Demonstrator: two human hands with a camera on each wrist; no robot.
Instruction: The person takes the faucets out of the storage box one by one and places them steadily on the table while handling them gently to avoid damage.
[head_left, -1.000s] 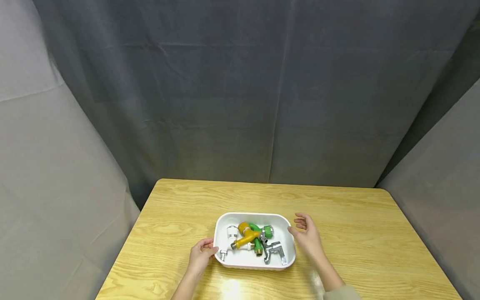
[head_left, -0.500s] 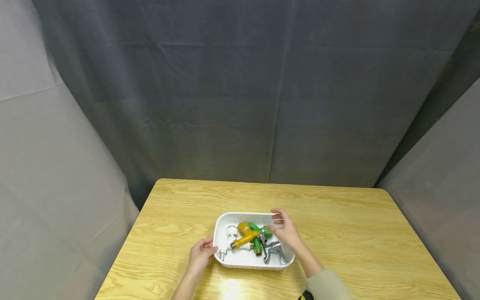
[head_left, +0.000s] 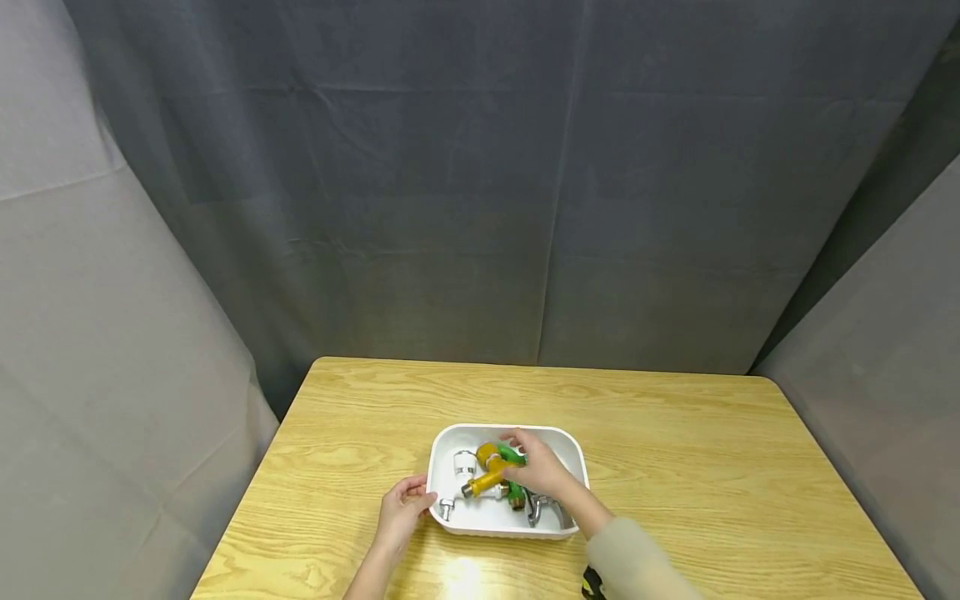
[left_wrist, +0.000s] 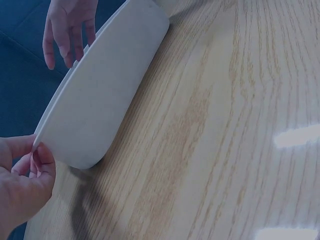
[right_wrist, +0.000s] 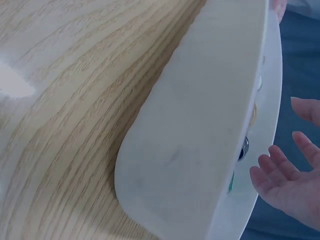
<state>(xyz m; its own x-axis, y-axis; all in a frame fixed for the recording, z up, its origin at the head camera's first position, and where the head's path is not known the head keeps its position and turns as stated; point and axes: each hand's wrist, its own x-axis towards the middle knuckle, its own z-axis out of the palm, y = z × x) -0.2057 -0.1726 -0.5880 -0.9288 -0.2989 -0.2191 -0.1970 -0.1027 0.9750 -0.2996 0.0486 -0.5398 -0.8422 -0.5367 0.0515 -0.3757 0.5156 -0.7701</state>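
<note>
My left hand pinches the left rim of a white tub between thumb and fingers; the left wrist view shows this hand at the tub's corner. Reaching over the tub, my right hand has its fingers spread above a yellow tap. In the right wrist view that hand holds nothing, its fingers relaxed. Under and around the yellow tap lie a green tap, a white tap and a chrome tap. My right hand partly hides the green and chrome ones.
The tub stands on a wood-grain table near its front edge. A dark grey curtain hangs behind, with light grey cloth panels on both sides. A black and yellow item shows by my right sleeve.
My right hand has moved left from beside the tub, across its right rim, to above the yellow tap. My left hand stays on the rim, and the tub has hardly moved.
</note>
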